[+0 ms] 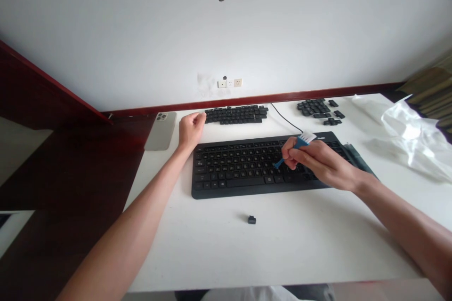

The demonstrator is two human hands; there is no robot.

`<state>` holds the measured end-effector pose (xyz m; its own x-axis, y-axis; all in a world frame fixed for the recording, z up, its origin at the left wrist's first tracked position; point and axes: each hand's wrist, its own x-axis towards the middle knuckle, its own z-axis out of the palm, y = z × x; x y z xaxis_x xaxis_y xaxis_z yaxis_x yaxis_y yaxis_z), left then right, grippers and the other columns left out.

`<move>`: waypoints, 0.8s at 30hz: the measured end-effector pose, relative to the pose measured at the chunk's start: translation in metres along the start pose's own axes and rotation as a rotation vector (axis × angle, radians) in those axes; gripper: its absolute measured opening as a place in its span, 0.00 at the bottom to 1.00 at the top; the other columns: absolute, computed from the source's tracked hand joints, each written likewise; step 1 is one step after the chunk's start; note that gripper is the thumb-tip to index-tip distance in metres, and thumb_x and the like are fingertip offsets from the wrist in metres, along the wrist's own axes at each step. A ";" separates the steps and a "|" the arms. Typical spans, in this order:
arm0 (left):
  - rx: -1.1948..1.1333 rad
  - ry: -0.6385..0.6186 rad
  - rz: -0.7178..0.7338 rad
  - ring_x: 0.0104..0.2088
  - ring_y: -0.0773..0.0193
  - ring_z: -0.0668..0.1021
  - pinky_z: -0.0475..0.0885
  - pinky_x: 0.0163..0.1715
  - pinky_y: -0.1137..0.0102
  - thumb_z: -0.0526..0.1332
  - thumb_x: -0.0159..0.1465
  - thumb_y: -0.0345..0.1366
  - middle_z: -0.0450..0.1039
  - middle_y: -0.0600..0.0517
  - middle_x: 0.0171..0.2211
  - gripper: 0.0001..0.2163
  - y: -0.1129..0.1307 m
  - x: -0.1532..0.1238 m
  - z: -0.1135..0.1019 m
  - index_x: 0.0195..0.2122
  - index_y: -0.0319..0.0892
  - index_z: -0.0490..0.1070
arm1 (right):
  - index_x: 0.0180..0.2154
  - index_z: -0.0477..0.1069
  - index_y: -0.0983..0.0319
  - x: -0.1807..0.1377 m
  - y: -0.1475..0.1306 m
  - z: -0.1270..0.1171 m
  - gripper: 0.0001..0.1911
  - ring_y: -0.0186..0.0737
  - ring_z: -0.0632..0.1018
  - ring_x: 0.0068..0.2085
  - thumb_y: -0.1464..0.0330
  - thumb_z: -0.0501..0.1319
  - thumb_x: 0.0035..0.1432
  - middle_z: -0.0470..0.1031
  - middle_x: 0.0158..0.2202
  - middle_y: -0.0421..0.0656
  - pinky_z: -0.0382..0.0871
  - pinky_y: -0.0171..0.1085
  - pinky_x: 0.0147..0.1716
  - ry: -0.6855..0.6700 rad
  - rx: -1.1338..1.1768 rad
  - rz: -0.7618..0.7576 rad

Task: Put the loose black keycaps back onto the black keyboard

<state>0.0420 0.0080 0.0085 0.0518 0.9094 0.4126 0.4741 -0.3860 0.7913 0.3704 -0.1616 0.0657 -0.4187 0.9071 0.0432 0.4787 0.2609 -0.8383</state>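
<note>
A black keyboard [243, 163] lies on the white table, many of its keys in place. My right hand [323, 162] is closed around a blue cleaning brush [301, 142] above the keyboard's right part. The brush's white bristles point up and away, and its narrow blue end points down at the keys. My left hand [191, 129] is closed near the keyboard's upper left corner, beside a block of loose black keycaps [236, 115]. Its curled fingers hide whatever they may hold. A single black keycap [252, 220] lies in front of the keyboard.
More loose keycaps [313, 107] lie at the back right. A phone [161, 131] rests at the table's left edge. Clear plastic bags [406, 127] spread over the right side. The keyboard's black cable [285, 117] runs toward the wall [141, 33], which has sockets [229, 83].
</note>
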 end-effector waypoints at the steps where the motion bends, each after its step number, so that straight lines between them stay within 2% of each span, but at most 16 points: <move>1: 0.005 -0.001 0.000 0.23 0.68 0.55 0.49 0.26 0.68 0.60 0.67 0.43 0.46 0.57 0.19 0.23 0.000 0.000 0.000 0.21 0.44 0.49 | 0.39 0.71 0.59 0.000 0.000 0.000 0.16 0.39 0.74 0.35 0.61 0.50 0.77 0.74 0.38 0.43 0.69 0.41 0.39 -0.031 -0.030 -0.019; 5: 0.022 0.001 0.006 0.23 0.69 0.55 0.49 0.26 0.67 0.60 0.67 0.42 0.46 0.57 0.19 0.23 0.001 0.000 0.001 0.21 0.44 0.48 | 0.41 0.68 0.58 0.000 0.003 0.002 0.12 0.40 0.73 0.33 0.63 0.50 0.77 0.73 0.36 0.42 0.67 0.41 0.38 -0.098 -0.108 -0.064; 10: 0.027 0.007 0.004 0.23 0.68 0.54 0.48 0.25 0.67 0.60 0.67 0.43 0.47 0.57 0.19 0.23 0.000 -0.001 0.001 0.21 0.44 0.48 | 0.38 0.68 0.58 -0.003 0.000 0.009 0.13 0.40 0.74 0.35 0.64 0.50 0.76 0.76 0.42 0.44 0.67 0.42 0.37 -0.155 -0.212 -0.041; 14: 0.035 0.007 0.008 0.23 0.68 0.54 0.48 0.25 0.67 0.60 0.67 0.43 0.46 0.57 0.19 0.23 0.000 0.000 0.002 0.21 0.44 0.48 | 0.36 0.68 0.58 -0.005 -0.005 0.011 0.15 0.41 0.76 0.37 0.63 0.50 0.76 0.76 0.46 0.45 0.68 0.42 0.40 -0.160 -0.266 -0.054; 19: 0.031 0.007 0.004 0.23 0.68 0.54 0.48 0.25 0.67 0.60 0.67 0.42 0.46 0.57 0.19 0.23 0.000 0.000 0.002 0.21 0.44 0.48 | 0.35 0.67 0.58 -0.006 -0.008 0.008 0.17 0.38 0.73 0.32 0.62 0.48 0.77 0.76 0.44 0.43 0.67 0.42 0.36 -0.159 -0.263 -0.059; 24: 0.022 0.008 0.004 0.23 0.68 0.54 0.48 0.25 0.67 0.60 0.67 0.42 0.46 0.57 0.19 0.23 0.001 0.000 0.002 0.20 0.44 0.48 | 0.35 0.67 0.58 -0.006 -0.008 0.008 0.17 0.39 0.73 0.33 0.62 0.47 0.77 0.75 0.44 0.43 0.66 0.42 0.38 -0.183 -0.275 -0.061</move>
<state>0.0442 0.0076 0.0082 0.0469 0.9066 0.4194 0.4933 -0.3861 0.7794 0.3625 -0.1714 0.0678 -0.5725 0.8193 -0.0305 0.6284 0.4146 -0.6582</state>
